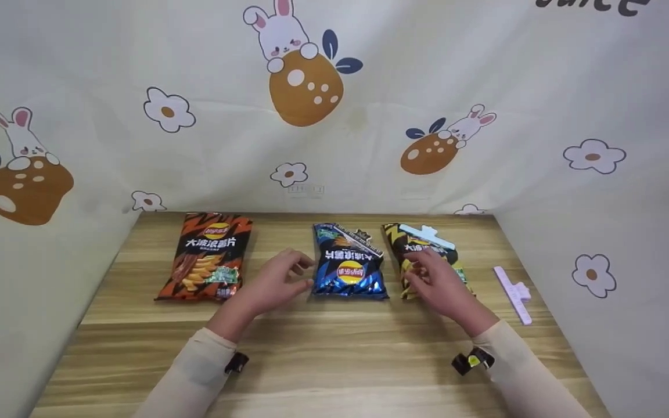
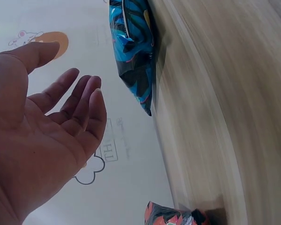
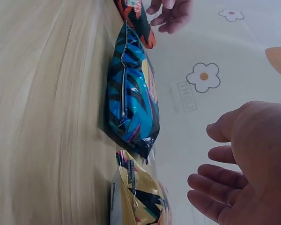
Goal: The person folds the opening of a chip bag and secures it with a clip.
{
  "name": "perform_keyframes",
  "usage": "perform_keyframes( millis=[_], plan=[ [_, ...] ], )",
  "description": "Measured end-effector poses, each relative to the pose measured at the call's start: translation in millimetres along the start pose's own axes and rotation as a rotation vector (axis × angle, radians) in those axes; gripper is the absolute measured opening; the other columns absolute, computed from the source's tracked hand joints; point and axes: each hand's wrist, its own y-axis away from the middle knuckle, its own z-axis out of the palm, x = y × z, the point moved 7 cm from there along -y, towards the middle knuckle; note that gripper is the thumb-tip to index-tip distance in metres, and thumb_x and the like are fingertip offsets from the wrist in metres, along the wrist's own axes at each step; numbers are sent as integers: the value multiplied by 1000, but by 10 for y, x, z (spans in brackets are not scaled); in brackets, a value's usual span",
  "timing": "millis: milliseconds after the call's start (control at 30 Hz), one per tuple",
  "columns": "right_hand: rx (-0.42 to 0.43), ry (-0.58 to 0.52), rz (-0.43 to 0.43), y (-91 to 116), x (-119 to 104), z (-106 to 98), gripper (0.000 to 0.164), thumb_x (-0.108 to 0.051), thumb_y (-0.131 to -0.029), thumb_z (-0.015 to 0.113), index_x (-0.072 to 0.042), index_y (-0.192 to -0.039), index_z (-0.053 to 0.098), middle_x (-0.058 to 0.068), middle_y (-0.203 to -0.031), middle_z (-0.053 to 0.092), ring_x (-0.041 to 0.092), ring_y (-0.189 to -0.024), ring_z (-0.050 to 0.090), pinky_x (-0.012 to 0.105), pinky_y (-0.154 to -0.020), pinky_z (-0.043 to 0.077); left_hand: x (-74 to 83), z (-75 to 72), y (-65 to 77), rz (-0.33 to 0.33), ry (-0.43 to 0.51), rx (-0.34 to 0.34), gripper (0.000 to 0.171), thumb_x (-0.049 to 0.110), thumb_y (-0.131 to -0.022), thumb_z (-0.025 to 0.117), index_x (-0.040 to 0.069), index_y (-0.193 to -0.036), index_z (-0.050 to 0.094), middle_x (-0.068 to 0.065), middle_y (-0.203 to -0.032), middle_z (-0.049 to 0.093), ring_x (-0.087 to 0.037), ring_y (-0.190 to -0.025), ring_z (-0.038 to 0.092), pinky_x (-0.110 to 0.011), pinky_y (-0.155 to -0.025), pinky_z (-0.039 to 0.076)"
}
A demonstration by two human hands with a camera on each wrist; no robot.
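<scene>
My left hand [image 1: 276, 280] hovers between the red chip bag and the blue chip bag, its fingers loosely bent around nothing, as the left wrist view also shows. The blue chip bag [image 1: 349, 273] lies on the table with a dark-edged clip [image 1: 359, 241] across its upper right corner. Over the yellow chip bag [image 1: 394, 235] is my right hand [image 1: 436, 284], which hides part of it; in the right wrist view its relaxed fingers hold nothing. A light blue clip [image 1: 427, 236] sits across the yellow bag's top. At far left lies the red chip bag [image 1: 212, 255], with no clip on it.
A loose lilac clip [image 1: 513, 295] lies near the right edge of the wooden table [image 1: 334, 360]. Behind and at both sides hangs a pale cloth [image 1: 363, 145] printed with rabbits and flowers. Dark wrist straps [image 1: 237, 363] circle both sleeves.
</scene>
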Motion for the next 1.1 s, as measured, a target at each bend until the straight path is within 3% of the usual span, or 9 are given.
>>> perform_keyframes(
  millis=[400, 667, 800, 933, 1100],
  plan=[
    [29, -53, 24, 116, 102, -42, 36, -10, -107, 74, -1, -140, 67, 16, -133, 65, 33, -120, 69, 56, -100, 60, -102, -26, 126, -18, 23, -8, 30, 20, -105, 78, 14, -133, 70, -11, -133, 69, -23, -119, 66, -48, -104, 58],
    [41, -56, -3, 110, 67, -34, 32, -8, -105, 75, 2, -135, 70, 18, -127, 66, 31, -115, 71, 46, -92, 62, -160, -117, 132, -11, 53, 11, 29, 17, -105, 76, 12, -133, 70, -8, -131, 69, -25, -122, 66, -51, -107, 57],
    [39, -63, 11, 113, 67, -42, 30, -9, -105, 75, 1, -134, 70, 17, -127, 66, 28, -114, 71, 42, -92, 62, -249, -366, 133, -6, 51, 71, 31, 17, -106, 75, 8, -135, 69, -11, -134, 69, -29, -125, 66, -52, -107, 56],
    [39, -60, 28, 123, 67, -66, 30, -11, -106, 74, -1, -134, 71, 15, -129, 66, 27, -114, 70, 43, -92, 61, -405, -747, 168, -29, 54, 161, 34, 17, -108, 72, 4, -140, 67, -17, -139, 66, -32, -126, 65, -53, -107, 55],
    [41, -56, 38, 143, 74, -100, 28, -13, -107, 74, -3, -133, 71, 14, -131, 66, 29, -116, 69, 46, -91, 60, -672, -1219, 249, -105, 78, 292, 36, 20, -112, 66, 1, -142, 64, -20, -139, 63, -35, -125, 64, -51, -104, 55]
  ],
)
